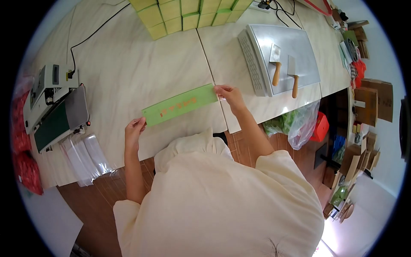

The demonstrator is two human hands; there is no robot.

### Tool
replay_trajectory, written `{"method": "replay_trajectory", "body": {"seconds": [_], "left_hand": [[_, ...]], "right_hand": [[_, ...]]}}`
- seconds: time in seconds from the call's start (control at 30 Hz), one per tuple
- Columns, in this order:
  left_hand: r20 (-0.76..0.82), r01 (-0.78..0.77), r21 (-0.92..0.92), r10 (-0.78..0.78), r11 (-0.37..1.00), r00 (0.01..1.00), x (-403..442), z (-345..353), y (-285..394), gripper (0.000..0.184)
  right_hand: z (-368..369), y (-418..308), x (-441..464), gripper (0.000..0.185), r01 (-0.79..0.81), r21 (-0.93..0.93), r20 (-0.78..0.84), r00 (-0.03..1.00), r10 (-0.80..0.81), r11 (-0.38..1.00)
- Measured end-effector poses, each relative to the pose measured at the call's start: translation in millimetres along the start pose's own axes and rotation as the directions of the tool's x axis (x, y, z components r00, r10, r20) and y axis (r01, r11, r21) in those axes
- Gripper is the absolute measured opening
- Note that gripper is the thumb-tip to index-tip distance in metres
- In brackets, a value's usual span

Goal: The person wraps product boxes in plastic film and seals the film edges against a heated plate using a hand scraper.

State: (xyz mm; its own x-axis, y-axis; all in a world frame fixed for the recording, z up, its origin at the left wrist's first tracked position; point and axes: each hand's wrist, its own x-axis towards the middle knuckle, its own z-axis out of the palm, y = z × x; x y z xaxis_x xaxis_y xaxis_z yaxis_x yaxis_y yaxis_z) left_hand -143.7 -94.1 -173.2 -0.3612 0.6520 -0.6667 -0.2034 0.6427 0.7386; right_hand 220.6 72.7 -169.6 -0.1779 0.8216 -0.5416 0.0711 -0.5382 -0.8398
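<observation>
A long, narrow green box with orange lettering is held over the near part of the table, its right end tilted farther from me. My left hand pinches its left end between thumb and fingers. At the other end, my right hand grips the corner. A small shiny, clear bit shows beside the right fingers; I cannot tell what it is. The box's underside is hidden.
Stacked green boxes stand at the back. Right of my hands, two wooden-handled scrapers lie on a silver-topped machine. At left are a white machine with a belt and clear plastic sleeves. Plastic bags sit below the table.
</observation>
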Motion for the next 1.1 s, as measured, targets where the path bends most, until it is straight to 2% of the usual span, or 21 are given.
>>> {"method": "replay_trajectory", "body": {"seconds": [0.03,0.23,0.43,0.77,0.83,0.87,0.93,0.97,1.0,1.03,1.1], "left_hand": [[-0.004,-0.016,-0.001,0.016,1.000,1.000,2,-1,-2,0.034],[-0.028,-0.017,0.001,0.017,1.000,0.999,4,0,-3,0.032],[-0.038,-0.013,0.014,0.013,1.000,0.999,5,-1,-4,0.033],[-0.044,-0.032,0.010,0.033,0.999,0.998,-3,6,4,0.032],[-0.029,-0.049,0.031,0.049,0.998,0.998,-2,5,2,0.030],[-0.060,-0.046,0.021,0.047,0.999,0.997,-2,4,1,0.030],[0.013,-0.067,0.018,0.067,0.998,0.998,-3,3,1,0.028],[-0.018,-0.065,0.010,0.065,0.998,0.998,-6,3,3,0.028],[-0.062,-0.081,-0.074,0.076,0.994,0.995,-12,3,8,0.027],[-0.103,-0.100,-0.155,0.084,0.983,0.991,-15,0,11,0.027],[-0.172,-0.109,-0.202,0.075,0.973,0.982,-13,-17,0,0.026]], "right_hand": [[-1,2,3,0.031,0.069,-0.002,-0.023,0.997,-0.069,0.998],[-3,-1,6,0.019,0.082,-0.141,-0.014,0.996,-0.085,0.987],[-1,2,6,0.018,0.150,-0.077,-0.020,0.988,-0.152,0.986],[-5,1,8,0.019,0.146,-0.088,0.016,0.989,-0.145,0.985],[-6,2,10,0.020,0.114,-0.179,-0.019,0.993,-0.119,0.977],[-7,1,11,0.020,0.117,-0.182,0.013,0.993,-0.117,0.976],[-13,-3,9,0.020,0.112,-0.211,0.051,0.993,-0.103,0.971],[-15,-7,7,0.019,0.087,-0.193,0.030,0.996,-0.082,0.977],[-18,-14,4,0.019,0.061,-0.175,0.007,0.998,-0.061,0.983],[-30,-13,7,0.019,0.093,-0.232,-0.017,0.995,-0.099,0.968],[-50,-14,10,0.020,0.138,-0.344,-0.108,0.977,-0.185,0.929]]}}
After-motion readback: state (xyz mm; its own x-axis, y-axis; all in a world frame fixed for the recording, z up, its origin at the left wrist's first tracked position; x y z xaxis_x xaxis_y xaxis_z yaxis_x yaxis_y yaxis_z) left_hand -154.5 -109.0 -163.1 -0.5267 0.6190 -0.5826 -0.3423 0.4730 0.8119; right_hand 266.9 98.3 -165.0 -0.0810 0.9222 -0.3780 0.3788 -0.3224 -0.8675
